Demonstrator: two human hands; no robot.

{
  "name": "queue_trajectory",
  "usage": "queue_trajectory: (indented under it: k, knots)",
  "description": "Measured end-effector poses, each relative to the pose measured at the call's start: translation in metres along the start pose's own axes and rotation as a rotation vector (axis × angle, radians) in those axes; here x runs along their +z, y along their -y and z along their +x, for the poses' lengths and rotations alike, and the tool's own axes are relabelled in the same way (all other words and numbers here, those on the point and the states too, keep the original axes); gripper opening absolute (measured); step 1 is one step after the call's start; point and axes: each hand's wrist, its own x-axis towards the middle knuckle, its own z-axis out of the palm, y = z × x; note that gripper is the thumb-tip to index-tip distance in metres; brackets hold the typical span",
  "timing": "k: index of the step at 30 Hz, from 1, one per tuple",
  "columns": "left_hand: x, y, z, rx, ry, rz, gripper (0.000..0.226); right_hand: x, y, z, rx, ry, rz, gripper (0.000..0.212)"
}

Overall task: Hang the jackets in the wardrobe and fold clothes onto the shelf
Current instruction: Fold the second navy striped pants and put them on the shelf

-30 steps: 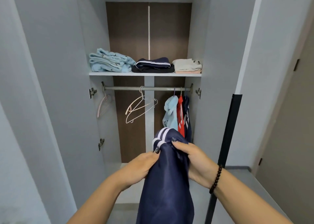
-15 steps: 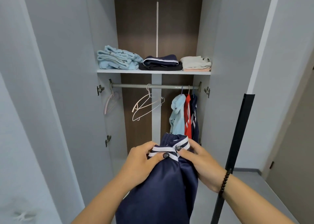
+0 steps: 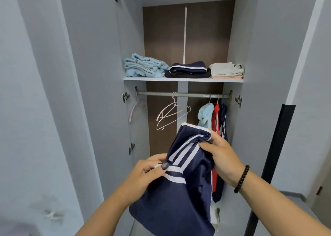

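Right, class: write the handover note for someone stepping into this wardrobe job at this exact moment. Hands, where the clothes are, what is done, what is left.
Left hand: pinches the navy striped garment at a white-banded edge.
Right hand: grips the same garment near its upper, ribbed edge; the rest hangs below both hands, in front of the open wardrobe.
Done: three folded piles on the shelf: light blue, navy on black, pale grey on peach. Three garments hang at the right end of the rail: light blue, red, navy.
Left: fold or hang the held garment. Empty hangers: mid-rail, pink at the left end.
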Motion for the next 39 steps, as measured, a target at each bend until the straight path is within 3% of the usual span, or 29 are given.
queue_trajectory:
  k: [2,4,6,8,10,12,15,18,22,26,30,33,35,39]
  knots:
    - [0.001,-0.003,0.002,-0.066,-0.042,-0.108,0.051,0.002,0.005,0.005,0.003,0.004,0.093,0.043]
    - [0.003,-0.007,0.005,-0.128,-0.108,-0.027,0.057,0.004,0.01,0.01,0.001,-0.013,0.18,0.045]
    - [0.008,-0.009,0.007,-0.107,-0.172,0.057,0.035,0.006,0.014,0.014,-0.002,-0.024,0.252,0.047]
    - [0.013,-0.008,0.01,-0.069,-0.192,-0.012,0.017,0.007,0.016,0.016,-0.005,-0.008,0.321,0.05]
    - [0.012,-0.004,0.013,-0.082,-0.152,-0.12,0.04,0.007,0.015,0.017,0.02,-0.011,0.388,0.051]
    - [0.012,0.006,0.012,-0.136,-0.061,-0.063,0.054,0.003,0.009,0.018,0.064,-0.052,0.432,0.05]
    - [0.018,0.029,0.011,-0.207,0.045,0.252,0.025,-0.004,0.001,0.018,0.128,-0.151,0.465,0.045]
    - [0.031,0.031,0.021,-0.232,-0.042,0.354,0.019,-0.016,-0.001,0.022,0.164,-0.236,0.315,0.046]
    - [0.04,0.01,0.049,-0.153,-0.135,0.343,0.014,-0.032,-0.005,0.022,0.309,-0.086,0.021,0.057]
    - [0.041,-0.002,0.06,-0.055,-0.053,0.408,0.016,-0.023,-0.025,0.01,0.431,0.08,-0.188,0.059]
    - [0.025,-0.01,0.06,-0.048,-0.048,0.457,0.018,-0.017,-0.047,0.003,0.356,0.056,-0.334,0.043]
    - [-0.003,-0.013,0.058,-0.122,-0.094,0.557,0.008,-0.031,-0.048,0.007,0.229,0.024,-0.634,0.02]
    - [-0.026,-0.012,0.056,-0.201,-0.164,0.657,0.005,-0.047,-0.042,0.011,0.188,-0.085,-0.77,0.014]
    - [-0.052,-0.001,0.046,-0.454,-0.325,0.545,0.025,-0.055,-0.028,0.02,0.174,-0.19,-0.843,0.011]
